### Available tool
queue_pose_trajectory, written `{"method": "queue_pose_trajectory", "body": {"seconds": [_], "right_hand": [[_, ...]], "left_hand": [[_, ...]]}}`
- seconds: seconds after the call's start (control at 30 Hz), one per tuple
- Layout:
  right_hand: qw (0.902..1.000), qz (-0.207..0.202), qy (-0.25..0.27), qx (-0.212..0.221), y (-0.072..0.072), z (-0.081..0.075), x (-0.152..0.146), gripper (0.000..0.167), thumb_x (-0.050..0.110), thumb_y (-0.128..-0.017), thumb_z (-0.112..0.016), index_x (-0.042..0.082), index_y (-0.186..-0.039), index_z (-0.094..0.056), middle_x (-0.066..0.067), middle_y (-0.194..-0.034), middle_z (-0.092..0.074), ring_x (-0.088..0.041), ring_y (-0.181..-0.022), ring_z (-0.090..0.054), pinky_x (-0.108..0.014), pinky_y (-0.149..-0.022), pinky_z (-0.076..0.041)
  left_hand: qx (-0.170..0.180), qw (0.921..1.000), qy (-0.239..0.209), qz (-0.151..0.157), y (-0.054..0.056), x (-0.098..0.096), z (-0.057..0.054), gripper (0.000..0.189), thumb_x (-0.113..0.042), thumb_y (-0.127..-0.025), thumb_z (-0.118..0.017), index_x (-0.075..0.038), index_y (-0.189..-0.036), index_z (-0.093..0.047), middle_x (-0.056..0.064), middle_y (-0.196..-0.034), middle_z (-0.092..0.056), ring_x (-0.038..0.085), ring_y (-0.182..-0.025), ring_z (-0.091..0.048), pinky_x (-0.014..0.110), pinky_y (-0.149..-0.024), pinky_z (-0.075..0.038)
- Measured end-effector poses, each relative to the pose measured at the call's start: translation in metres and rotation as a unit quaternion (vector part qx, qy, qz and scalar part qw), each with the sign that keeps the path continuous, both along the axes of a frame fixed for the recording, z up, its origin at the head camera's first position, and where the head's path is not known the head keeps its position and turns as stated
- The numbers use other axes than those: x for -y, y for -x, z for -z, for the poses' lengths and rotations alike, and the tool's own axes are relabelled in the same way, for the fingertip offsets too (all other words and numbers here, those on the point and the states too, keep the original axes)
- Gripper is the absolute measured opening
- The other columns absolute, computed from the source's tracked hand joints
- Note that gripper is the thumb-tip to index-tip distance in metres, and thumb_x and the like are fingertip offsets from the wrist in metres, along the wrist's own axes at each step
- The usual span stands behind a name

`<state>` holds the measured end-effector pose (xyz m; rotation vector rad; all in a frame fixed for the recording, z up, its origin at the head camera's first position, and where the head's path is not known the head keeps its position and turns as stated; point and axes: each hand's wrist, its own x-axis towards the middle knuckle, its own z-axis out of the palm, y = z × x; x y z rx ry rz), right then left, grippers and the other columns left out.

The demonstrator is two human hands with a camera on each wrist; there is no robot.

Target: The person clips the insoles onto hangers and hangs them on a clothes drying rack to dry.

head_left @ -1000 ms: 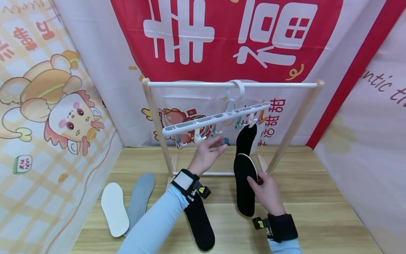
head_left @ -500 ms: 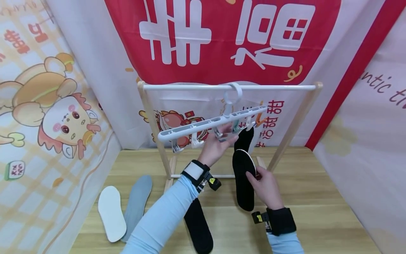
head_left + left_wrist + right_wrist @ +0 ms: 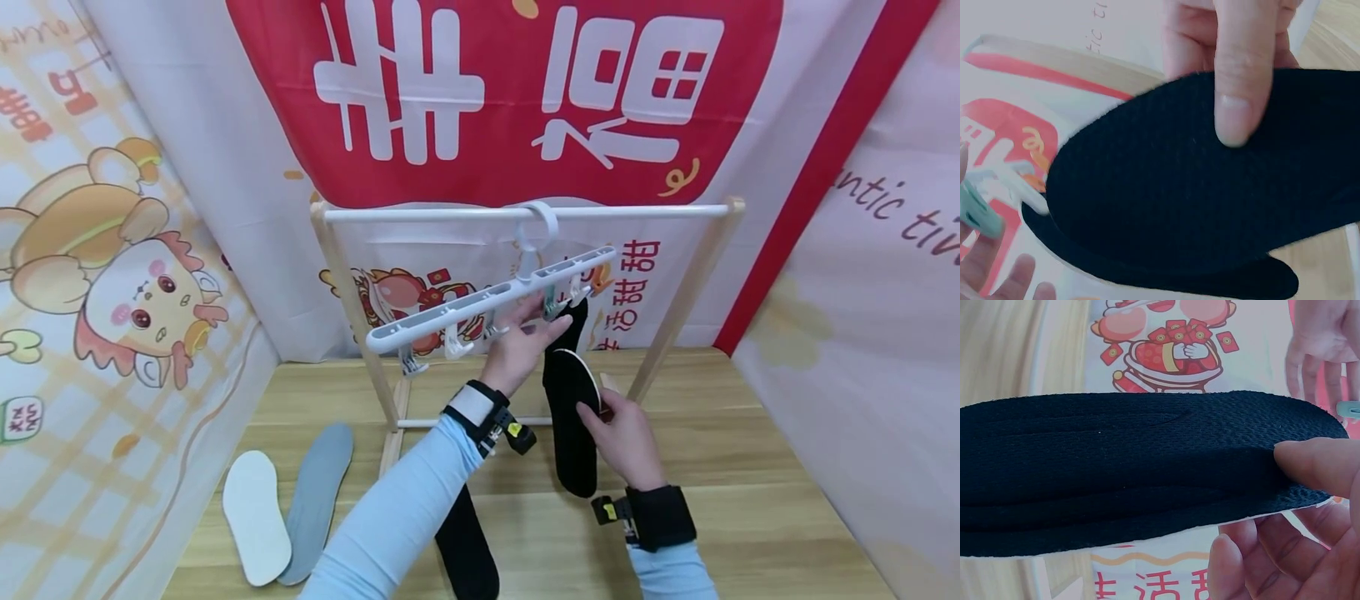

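My right hand (image 3: 628,437) pinches a black insole (image 3: 572,421), thumb on its dark face and fingers behind, as the right wrist view shows. This insole hangs upright below a white clip hanger (image 3: 450,315). Up at the hanger's right half, my left hand (image 3: 516,354) pinches a green clip (image 3: 980,211) between thumb and finger. Just beyond it, a second black insole (image 3: 574,321) hangs from a white clip (image 3: 1027,190), partly hidden behind the held insole. Several other clips, among them an orange one (image 3: 602,277), hang along the bar.
The hanger hooks over the white top rail (image 3: 435,215) of a wooden-legged rack (image 3: 682,300). On the wood-grain surface lie a white insole (image 3: 257,521), a grey insole (image 3: 321,492) overlapping it, and another black insole (image 3: 468,550) partly under my left forearm. Printed cloth walls stand around.
My left hand has moved right along the hanger, from beside the middle clips to the green clip, and closed on it. My right hand keeps its grip on the black insole, nearly still.
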<state>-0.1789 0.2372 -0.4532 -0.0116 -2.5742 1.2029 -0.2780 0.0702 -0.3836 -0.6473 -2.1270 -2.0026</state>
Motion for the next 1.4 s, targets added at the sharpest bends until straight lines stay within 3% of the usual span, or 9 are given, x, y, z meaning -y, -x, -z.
{"method": "queue_pose_trajectory", "body": {"seconds": [0.13, 0.33, 0.53, 0.77, 0.9, 1.13, 1.3, 1.4], "right_hand": [[1.0, -0.003, 0.001, -0.006, 0.0, -0.002, 0.002, 0.014, 0.019, -0.094, -0.069, 0.005, -0.095, -0.069, -0.005, -0.078, -0.065, -0.018, -0.07, -0.058, -0.033, -0.064, -0.048], [0.9999, -0.006, 0.001, -0.011, 0.0, -0.005, 0.004, 0.014, 0.018, -0.094, -0.07, 0.004, -0.097, -0.07, -0.005, -0.079, -0.065, -0.019, -0.071, -0.058, -0.034, -0.065, -0.048], [0.9998, -0.016, 0.01, -0.009, 0.001, -0.008, 0.007, 0.015, 0.019, -0.095, -0.069, 0.004, -0.099, -0.07, -0.005, -0.078, -0.063, -0.019, -0.069, -0.055, -0.031, -0.062, -0.047], [0.9995, -0.024, 0.014, -0.013, 0.0, -0.011, 0.01, 0.016, 0.02, -0.096, -0.067, 0.005, -0.098, -0.07, -0.005, -0.076, -0.06, -0.019, -0.068, -0.052, -0.029, -0.059, -0.044], [0.9994, -0.028, 0.017, -0.012, -0.002, -0.014, 0.012, 0.016, 0.021, -0.097, -0.067, 0.005, -0.096, -0.069, -0.005, -0.076, -0.058, -0.02, -0.068, -0.05, -0.03, -0.059, -0.043], [0.9993, -0.028, 0.018, -0.015, -0.002, -0.014, 0.014, 0.016, 0.021, -0.097, -0.067, 0.007, -0.09, -0.067, -0.005, -0.072, -0.054, -0.02, -0.066, -0.049, -0.029, -0.057, -0.041], [0.9993, -0.026, 0.021, -0.017, -0.002, -0.015, 0.014, 0.018, 0.022, -0.097, -0.067, 0.007, -0.087, -0.065, -0.005, -0.07, -0.053, -0.02, -0.065, -0.049, -0.029, -0.056, -0.04], [0.9992, -0.027, 0.022, -0.019, -0.002, -0.016, 0.014, 0.019, 0.022, -0.097, -0.067, 0.007, -0.086, -0.064, -0.005, -0.07, -0.053, -0.02, -0.065, -0.049, -0.029, -0.055, -0.041]], "left_hand": [[-0.072, 0.9972, -0.011, -0.015, -0.001, -0.003, -0.008, 0.038, -0.026, -0.09, -0.076, -0.008, -0.123, -0.067, 0.008, -0.116, -0.068, 0.02, -0.106, -0.064, 0.039, -0.089, -0.054], [-0.082, 0.9964, -0.016, -0.016, -0.005, -0.002, -0.012, 0.036, -0.024, -0.089, -0.077, -0.003, -0.117, -0.068, 0.015, -0.11, -0.069, 0.021, -0.097, -0.066, 0.033, -0.083, -0.056], [-0.094, 0.9955, -0.006, -0.007, -0.009, 0.004, -0.014, 0.04, -0.025, -0.09, -0.075, -0.003, -0.122, -0.066, 0.009, -0.11, -0.07, 0.016, -0.092, -0.067, 0.033, -0.076, -0.058], [-0.07, 0.9975, 0.014, 0.004, -0.017, 0.011, -0.02, 0.038, -0.032, -0.093, -0.071, -0.009, -0.123, -0.067, 0.009, -0.116, -0.067, 0.015, -0.097, -0.065, 0.029, -0.078, -0.057], [-0.066, 0.9975, 0.021, 0.016, -0.019, 0.014, -0.023, 0.036, -0.029, -0.096, -0.067, -0.007, -0.125, -0.067, 0.01, -0.118, -0.067, 0.014, -0.103, -0.064, 0.029, -0.084, -0.056], [-0.06, 0.9975, 0.009, 0.038, -0.018, 0.015, -0.024, 0.03, -0.027, -0.098, -0.063, -0.004, -0.117, -0.07, 0.007, -0.106, -0.072, 0.021, -0.094, -0.066, 0.027, -0.077, -0.054], [-0.03, 0.9975, -0.014, 0.062, -0.018, 0.015, -0.025, 0.03, -0.025, -0.1, -0.06, -0.003, -0.118, -0.069, 0.009, -0.109, -0.073, 0.021, -0.101, -0.065, 0.028, -0.085, -0.053], [-0.017, 0.9968, -0.019, 0.076, -0.024, 0.016, -0.031, 0.03, -0.021, -0.101, -0.058, 0.0, -0.12, -0.067, 0.01, -0.112, -0.072, 0.017, -0.108, -0.064, 0.029, -0.093, -0.051]]}}
